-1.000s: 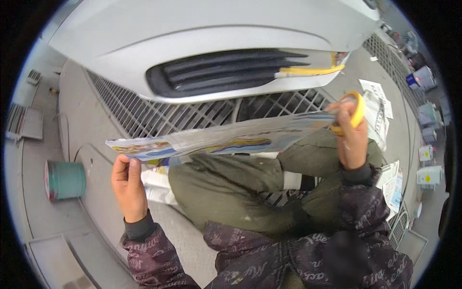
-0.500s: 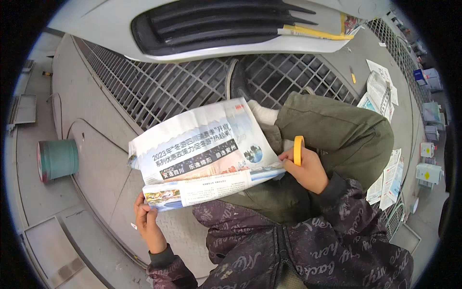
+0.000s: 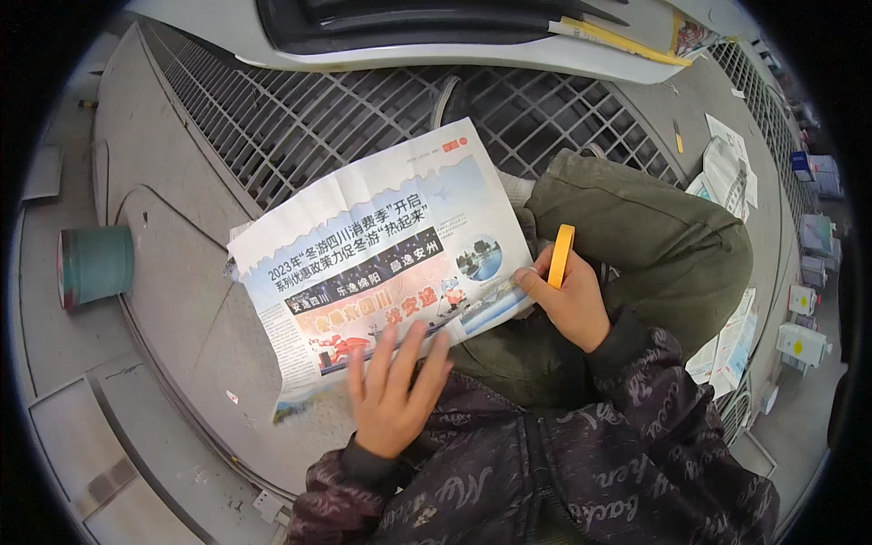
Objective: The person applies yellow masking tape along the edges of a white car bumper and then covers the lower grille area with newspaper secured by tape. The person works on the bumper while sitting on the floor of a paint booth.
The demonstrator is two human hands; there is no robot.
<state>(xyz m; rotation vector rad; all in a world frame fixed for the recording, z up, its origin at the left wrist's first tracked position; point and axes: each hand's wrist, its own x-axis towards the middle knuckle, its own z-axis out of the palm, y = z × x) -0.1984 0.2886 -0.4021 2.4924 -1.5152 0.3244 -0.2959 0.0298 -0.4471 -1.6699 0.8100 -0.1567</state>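
A colour-printed newspaper sheet (image 3: 363, 218) lies tilted over my lap. Its right corner is pinched by my right hand (image 3: 574, 300), thumb on top. A roll of yellow tape (image 3: 561, 257) is at that same hand, standing on edge beside the thumb and fingers; the fingers inside or behind it are partly hidden. My left hand (image 3: 397, 391) is over the sheet's near edge, fingers stretched and spread, slightly blurred. Whether its fingertips touch the paper I cannot tell. The sheet's near edge is bent, with part turned underneath on the right.
Ahead is a white car bumper (image 3: 472, 60) with yellow tape and paper on its right. Below it is a metal floor grating (image 3: 272, 136). A green bucket (image 3: 98, 265) stands left. More newspapers (image 3: 727, 168) and a yellow cutter-like tool (image 3: 678, 137) lie right, with several containers (image 3: 803, 345) beyond.
My left hand has let go of the sheet's left corner and moved right across its near edge. The strip folded over the print has turned back down. My right hand keeps its pinch.
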